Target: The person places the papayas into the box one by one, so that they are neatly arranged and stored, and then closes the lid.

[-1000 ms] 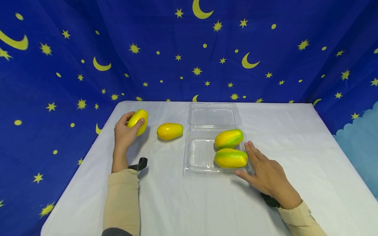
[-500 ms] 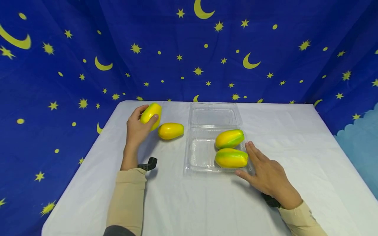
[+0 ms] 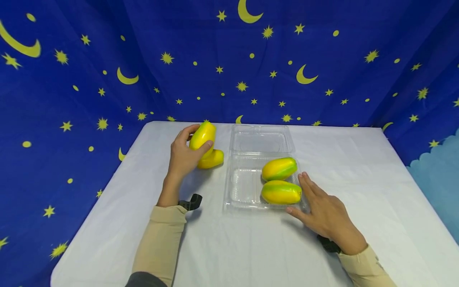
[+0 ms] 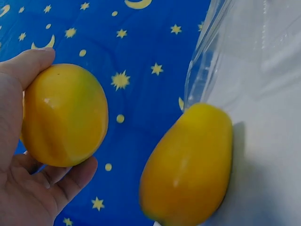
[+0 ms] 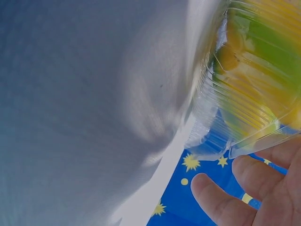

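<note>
My left hand (image 3: 184, 156) grips a yellow-green papaya (image 3: 203, 136) between thumb and fingers, raised over the table. Partly behind it in the head view lies another papaya (image 3: 214, 159) on the cloth; the left wrist view shows this lying papaya (image 4: 188, 165) apart from the held papaya (image 4: 66, 115). Two more papayas, a rear one (image 3: 279, 169) and a front one (image 3: 281, 192), lie side by side in the right part of a clear plastic clamshell box (image 3: 228, 187). My right hand (image 3: 324, 213) rests at the box's right edge, fingers extended, close by the rim in the right wrist view.
The box's lid (image 3: 261, 140) lies folded back toward the far table edge. A white cloth covers the table (image 3: 244, 247). Behind and beside it hangs a blue curtain (image 3: 201, 40) with yellow moons and stars.
My left hand has carried its papaya to the right, from the table's left side to over the lying papaya. The right hand and the box have stayed in place.
</note>
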Demonstrator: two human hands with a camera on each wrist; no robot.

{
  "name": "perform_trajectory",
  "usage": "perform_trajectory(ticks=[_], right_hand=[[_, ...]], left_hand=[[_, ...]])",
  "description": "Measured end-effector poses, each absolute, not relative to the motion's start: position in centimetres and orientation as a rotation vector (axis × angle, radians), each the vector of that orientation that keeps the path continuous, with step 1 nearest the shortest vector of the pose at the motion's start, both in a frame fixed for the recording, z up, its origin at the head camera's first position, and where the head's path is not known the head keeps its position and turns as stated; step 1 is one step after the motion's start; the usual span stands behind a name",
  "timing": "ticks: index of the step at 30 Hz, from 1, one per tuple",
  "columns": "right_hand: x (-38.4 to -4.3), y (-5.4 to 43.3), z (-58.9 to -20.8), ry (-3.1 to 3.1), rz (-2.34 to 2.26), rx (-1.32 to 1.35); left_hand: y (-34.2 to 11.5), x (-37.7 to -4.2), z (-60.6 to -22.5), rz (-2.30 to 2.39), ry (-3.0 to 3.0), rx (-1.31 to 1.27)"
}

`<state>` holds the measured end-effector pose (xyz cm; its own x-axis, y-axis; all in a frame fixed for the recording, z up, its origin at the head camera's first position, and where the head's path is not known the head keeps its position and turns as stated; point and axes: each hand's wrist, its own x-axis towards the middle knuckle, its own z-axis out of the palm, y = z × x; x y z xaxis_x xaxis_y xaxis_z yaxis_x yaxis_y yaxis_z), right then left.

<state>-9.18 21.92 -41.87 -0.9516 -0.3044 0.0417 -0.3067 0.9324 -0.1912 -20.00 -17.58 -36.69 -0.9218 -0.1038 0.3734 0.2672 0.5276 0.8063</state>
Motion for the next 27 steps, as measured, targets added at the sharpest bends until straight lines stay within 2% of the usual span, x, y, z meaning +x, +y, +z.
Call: perform_trajectory(ticks=[27], right_hand=[[-9.2,21.9,-41.9,-3.063,0.305,0.486]], left_hand=[[-12.6,-19.7,-38.2,-1.337,-2.459,-0.362]])
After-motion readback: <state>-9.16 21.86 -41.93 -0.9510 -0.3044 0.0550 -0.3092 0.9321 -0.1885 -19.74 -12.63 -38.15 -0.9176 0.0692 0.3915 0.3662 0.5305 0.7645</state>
